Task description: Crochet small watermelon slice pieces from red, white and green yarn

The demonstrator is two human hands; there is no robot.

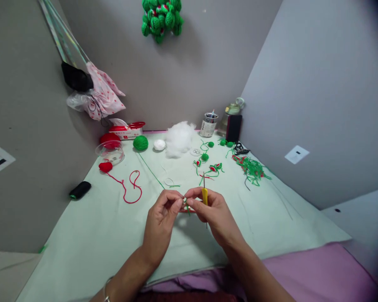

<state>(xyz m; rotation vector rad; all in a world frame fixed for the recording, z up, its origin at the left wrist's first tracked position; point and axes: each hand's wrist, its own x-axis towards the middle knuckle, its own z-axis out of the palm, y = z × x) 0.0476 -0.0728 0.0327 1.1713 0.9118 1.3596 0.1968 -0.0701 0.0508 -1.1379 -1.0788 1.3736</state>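
My left hand [160, 218] and my right hand [216, 214] meet over the table with fingertips nearly touching. Between them is a small piece of green yarn work [187, 205], pinched by the left thumb and forefinger. The right thumb and forefinger pinch at the same piece. A crochet hook with a yellow handle [204, 196] is tucked upright among the right fingers, its metal end pointing away from me. A green strand runs from the left hand to a green yarn ball [140, 143]. Something red shows just below the fingertips, partly hidden.
Behind the hands lie white stuffing [180, 139], a white ball [159, 145] and small crocheted pieces [214, 168]. Green and red yarn scraps [252, 170] and black scissors [240, 148] are right. Red yarn [106, 167], a clear tub [114, 155] and a black object [80, 190] sit left.
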